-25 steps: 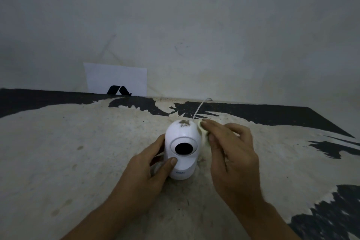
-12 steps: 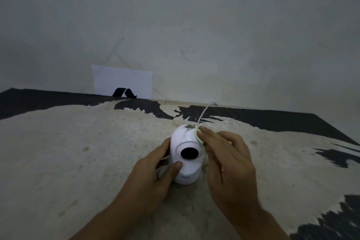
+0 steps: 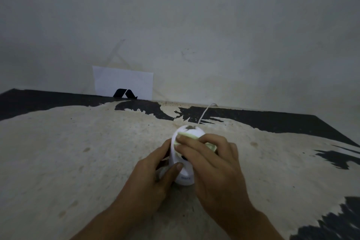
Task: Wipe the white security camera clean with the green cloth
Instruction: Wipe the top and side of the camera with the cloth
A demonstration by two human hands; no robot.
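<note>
Upright on desk (image 3: 58,152): white security camera (image 3: 184,171). Left hand (image 3: 150,179) clasps its left side; right hand (image 3: 212,163) presses green cloth (image 3: 187,137) over its front, lens apparently mostly covered.

We see a smooth white plastic camera (image 3: 185,176), a soft pale-green cloth (image 3: 187,136), and a rough, worn tabletop (image 3: 97,152).

small print on camera base (image 3: 185,178) unreadable, black logo on white card (image 3: 124,84)

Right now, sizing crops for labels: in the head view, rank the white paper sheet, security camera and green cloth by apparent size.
1. White paper sheet, though farthest away.
2. Security camera, partly hidden by hands.
3. Green cloth, mostly covered by the right hand.
</note>
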